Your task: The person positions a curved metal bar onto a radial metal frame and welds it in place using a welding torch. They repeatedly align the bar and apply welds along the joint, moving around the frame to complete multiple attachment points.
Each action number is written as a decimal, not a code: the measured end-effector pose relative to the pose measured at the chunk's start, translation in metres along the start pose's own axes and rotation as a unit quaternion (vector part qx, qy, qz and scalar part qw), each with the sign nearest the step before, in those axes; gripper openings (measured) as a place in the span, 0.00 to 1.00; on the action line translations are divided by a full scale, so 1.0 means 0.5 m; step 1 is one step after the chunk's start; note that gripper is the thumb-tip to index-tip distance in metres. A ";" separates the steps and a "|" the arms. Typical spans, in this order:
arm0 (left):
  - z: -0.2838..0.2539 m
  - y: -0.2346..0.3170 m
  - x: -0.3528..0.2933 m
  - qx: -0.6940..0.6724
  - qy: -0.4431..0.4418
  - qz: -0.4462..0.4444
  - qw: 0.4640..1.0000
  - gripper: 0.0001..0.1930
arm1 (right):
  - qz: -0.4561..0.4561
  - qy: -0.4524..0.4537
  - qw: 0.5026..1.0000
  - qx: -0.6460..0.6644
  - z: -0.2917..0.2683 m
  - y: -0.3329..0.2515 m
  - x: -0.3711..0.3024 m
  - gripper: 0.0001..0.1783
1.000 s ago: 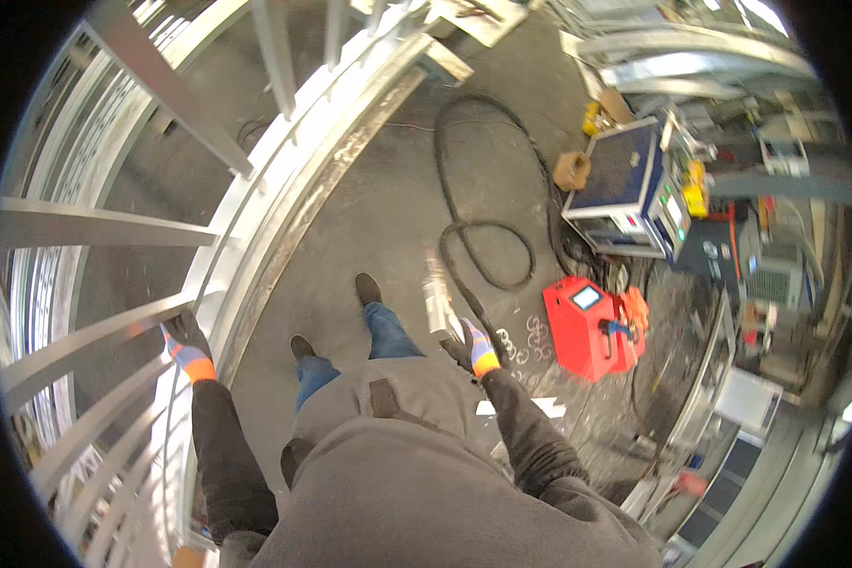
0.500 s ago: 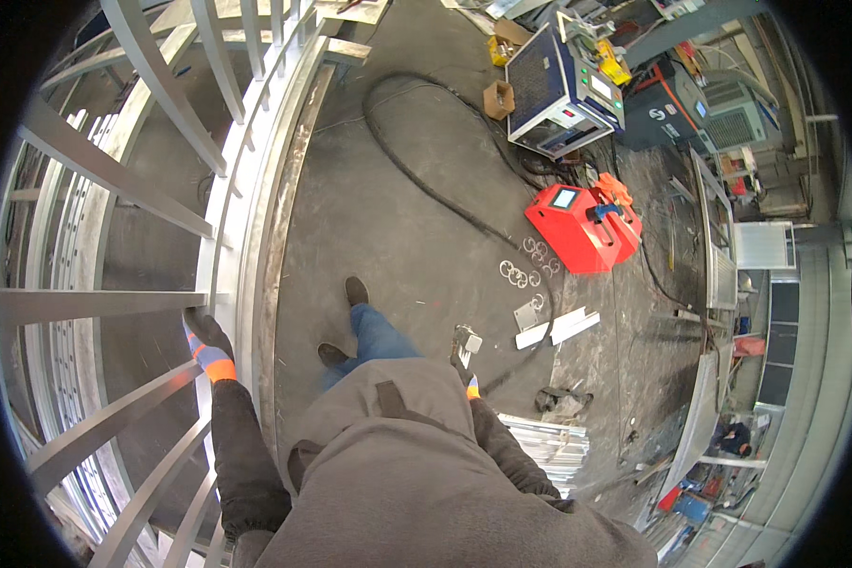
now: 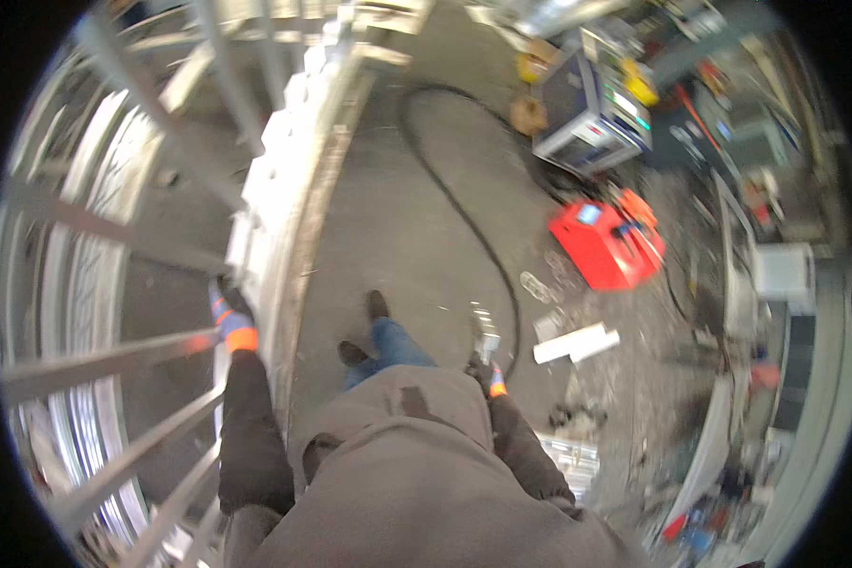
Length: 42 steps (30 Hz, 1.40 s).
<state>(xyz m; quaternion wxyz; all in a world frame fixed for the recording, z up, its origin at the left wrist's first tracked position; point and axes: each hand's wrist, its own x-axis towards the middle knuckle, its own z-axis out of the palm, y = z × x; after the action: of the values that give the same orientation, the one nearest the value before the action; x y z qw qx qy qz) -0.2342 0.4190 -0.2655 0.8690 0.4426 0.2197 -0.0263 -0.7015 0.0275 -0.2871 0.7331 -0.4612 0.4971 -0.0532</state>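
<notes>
On the left, my left hand point(image 3: 234, 314), in a dark glove with an orange cuff, closes around the metal frame point(image 3: 263, 204) where a slanting bar point(image 3: 133, 237) meets its long rail. Motion blur smears the fingers there. Lower and to the right, my right hand point(image 3: 483, 375), gloved the same way, grips a silver, boxy hand tool point(image 3: 486, 331) that points away from me. Its exact kind is too blurred to make out. A black hose point(image 3: 478, 222) loops over the floor and comes down close beside this hand.
A red machine point(image 3: 608, 244) with a small screen stands on the floor at right, beyond several rings point(image 3: 540, 287) and white metal pieces point(image 3: 577, 343). Farther off is a blue-and-white cabinet point(image 3: 592, 104). Stacked metal profiles point(image 3: 573, 464) lie by my right forearm.
The whole view has shifted and blurred, with the scene sliding right. My right hand and its tool show more fully beside my body. My left hand stays at the frame.
</notes>
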 end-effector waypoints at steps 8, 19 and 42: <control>-0.008 -0.022 -0.185 0.544 0.057 0.370 0.751 0.25 | 0.005 -0.197 0.976 -0.088 0.159 -0.314 0.099 0.28; -0.024 0.038 -0.385 0.571 0.260 0.251 0.737 0.23 | 0.328 -0.490 0.782 -0.204 0.542 -0.431 0.222 0.37; -0.070 0.095 -0.259 0.516 0.228 0.248 0.787 0.14 | 0.394 -0.525 0.748 -0.097 0.772 -0.256 0.201 0.36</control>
<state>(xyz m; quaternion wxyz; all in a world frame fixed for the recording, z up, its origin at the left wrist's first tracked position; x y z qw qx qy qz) -0.3520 0.4559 -0.1949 0.4123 0.8574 0.2478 0.1829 -0.3020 0.1413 -0.2311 0.7855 -0.2484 0.1737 0.5395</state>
